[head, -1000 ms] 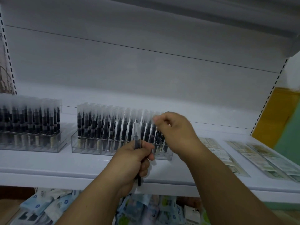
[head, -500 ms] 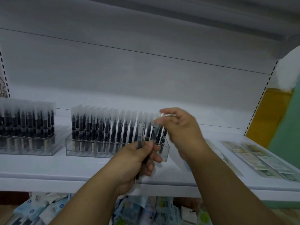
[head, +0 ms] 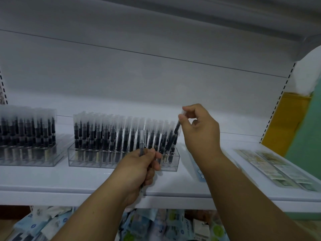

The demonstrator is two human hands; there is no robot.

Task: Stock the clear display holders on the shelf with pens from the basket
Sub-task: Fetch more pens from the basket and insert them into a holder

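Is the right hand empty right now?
No, the right hand pinches the frosted cap of a black pen, tilted at the right end of the clear plastic display holder.

White metal shop shelving in dim, bluish light.

The plain white back panel [head: 139,75] fills the view; at 3 o'clock, a slotted white upright [head: 278,101], then a yellow wall panel [head: 284,122] beside a green wall [head: 312,145].
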